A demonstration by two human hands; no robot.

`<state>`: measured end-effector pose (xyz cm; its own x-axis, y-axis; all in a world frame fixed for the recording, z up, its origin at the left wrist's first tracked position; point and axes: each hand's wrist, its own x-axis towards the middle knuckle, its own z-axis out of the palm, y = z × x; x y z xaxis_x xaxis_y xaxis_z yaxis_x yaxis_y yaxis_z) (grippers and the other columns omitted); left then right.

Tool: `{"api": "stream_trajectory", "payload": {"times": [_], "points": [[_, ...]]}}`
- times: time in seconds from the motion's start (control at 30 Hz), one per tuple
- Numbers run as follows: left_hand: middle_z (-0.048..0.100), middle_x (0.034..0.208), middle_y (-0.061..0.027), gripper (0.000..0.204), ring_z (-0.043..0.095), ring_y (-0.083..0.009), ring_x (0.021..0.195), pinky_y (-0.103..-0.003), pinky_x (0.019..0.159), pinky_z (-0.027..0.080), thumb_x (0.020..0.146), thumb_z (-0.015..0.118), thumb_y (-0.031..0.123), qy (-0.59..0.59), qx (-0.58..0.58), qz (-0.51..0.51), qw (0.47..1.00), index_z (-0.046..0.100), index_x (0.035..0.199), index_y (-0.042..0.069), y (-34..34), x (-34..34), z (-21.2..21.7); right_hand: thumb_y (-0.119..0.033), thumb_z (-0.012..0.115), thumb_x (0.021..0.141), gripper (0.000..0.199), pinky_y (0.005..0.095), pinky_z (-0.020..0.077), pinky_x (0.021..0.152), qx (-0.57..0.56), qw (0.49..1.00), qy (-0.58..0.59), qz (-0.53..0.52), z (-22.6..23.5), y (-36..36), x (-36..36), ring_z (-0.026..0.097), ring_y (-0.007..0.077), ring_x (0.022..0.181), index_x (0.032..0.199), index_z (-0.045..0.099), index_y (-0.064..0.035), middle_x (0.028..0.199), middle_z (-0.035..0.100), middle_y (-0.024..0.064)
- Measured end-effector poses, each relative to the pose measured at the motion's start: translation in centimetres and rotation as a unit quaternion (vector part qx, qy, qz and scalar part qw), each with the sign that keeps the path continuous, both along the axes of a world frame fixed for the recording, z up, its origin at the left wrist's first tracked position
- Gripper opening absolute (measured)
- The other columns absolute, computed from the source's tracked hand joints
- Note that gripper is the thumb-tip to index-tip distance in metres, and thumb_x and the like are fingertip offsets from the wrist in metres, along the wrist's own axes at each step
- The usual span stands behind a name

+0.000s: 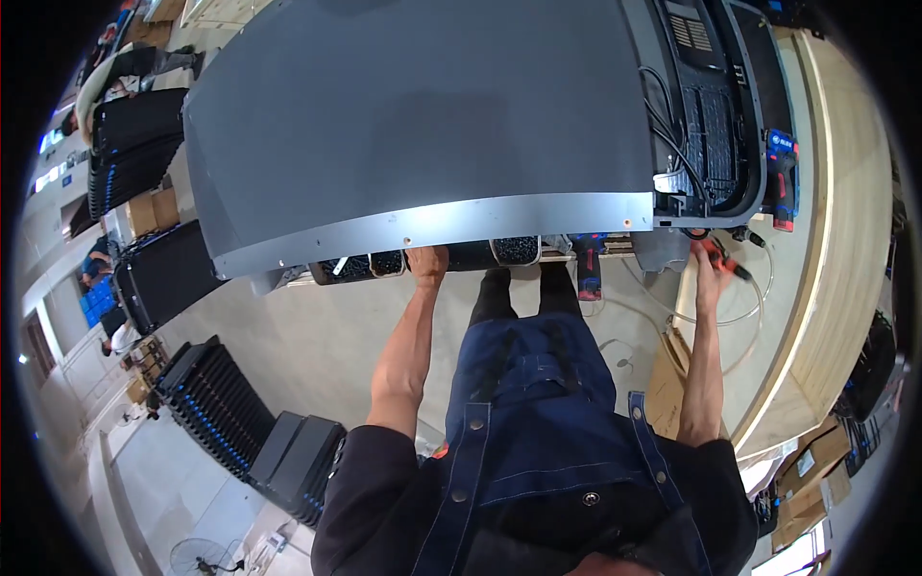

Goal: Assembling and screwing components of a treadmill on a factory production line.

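A large machine with a flat dark grey top panel (413, 115) lies in front of me, a silver metal strip (451, 219) along its near edge. My left hand (428, 263) is closed just under that strip, beside black parts, with its fingertips hidden. Off the machine's near right corner, my right hand (709, 280) is closed around a red and black hand tool (725, 261). A pale hose (765, 278) loops beside this tool. At the machine's right end, an open black housing (709, 125) shows loose black cables (672, 134).
A blue and red cordless driver (783, 178) lies to the right, and a second one (589, 269) is beneath the strip. A pale wooden bench (845, 230) curves along the right. Stacked black panels (216, 403) stand at left; other people are farther off.
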<state>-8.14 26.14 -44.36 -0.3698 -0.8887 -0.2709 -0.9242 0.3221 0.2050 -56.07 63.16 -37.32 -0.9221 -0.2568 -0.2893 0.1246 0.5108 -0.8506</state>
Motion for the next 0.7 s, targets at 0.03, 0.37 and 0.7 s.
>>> {"api": "stream_trajectory", "payload": {"times": [0.03,0.37,0.7], "points": [[0.057,0.13,-0.0247,0.045,0.053,-0.0432,0.12,-0.056,0.091,0.042,0.087,0.062,0.02,0.047,-0.06,-0.001,0.997,0.057,0.127,0.002,0.2,1.7,-1.5,-0.011,0.077,0.088,0.016,0.0278,0.0476,0.077,0.001,1.0,0.009,-0.022,3.3,-1.0,1.2,0.058,0.0104,0.083,0.1,0.072,-0.002,0.092,0.067,0.0004],[0.054,0.137,-0.0195,0.067,0.052,-0.0439,0.122,-0.055,0.102,0.042,0.076,0.078,0.031,-0.013,0.11,0.053,0.992,0.056,0.135,0.01,-0.8,-2.9,5.2,-0.057,0.077,0.079,0.079,0.0428,0.0499,0.106,-0.429,0.863,-0.164,-0.212,16.7,6.4,11.6,0.059,0.0289,0.124,0.137,0.053,-0.0074,0.135,0.06,0.0101],[0.07,0.089,-0.0141,0.021,0.07,-0.0298,0.082,-0.04,0.073,0.055,0.081,0.064,-0.004,0.242,0.1,-0.014,0.965,0.066,0.099,0.006,-2.3,2.3,3.0,-0.039,0.08,0.084,0.054,0.0429,0.0574,0.09,-0.597,0.646,-0.375,-0.292,19.7,-2.5,18.2,0.065,0.0312,0.104,0.103,0.06,0.0075,0.117,0.065,0.0209]]}}
